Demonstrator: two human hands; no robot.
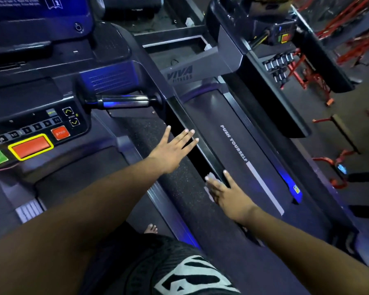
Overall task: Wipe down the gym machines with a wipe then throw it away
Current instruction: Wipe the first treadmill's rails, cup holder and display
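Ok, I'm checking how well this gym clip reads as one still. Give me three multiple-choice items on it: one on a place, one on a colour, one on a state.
1. Where is the wipe?
A. on the console
B. under the right hand, on the treadmill's side rail
C. on the floor

2. What colour is the small STOP button?
A. red
B. blue
C. white

3. How is the left hand?
A. gripping the metal handle
B. in a fist
C. fingers spread, holding nothing

Answers: 1 B, white wipe shows at the right fingertips against the rail. 2 A, it is red with lettering. 3 C, its fingers are straight and apart.
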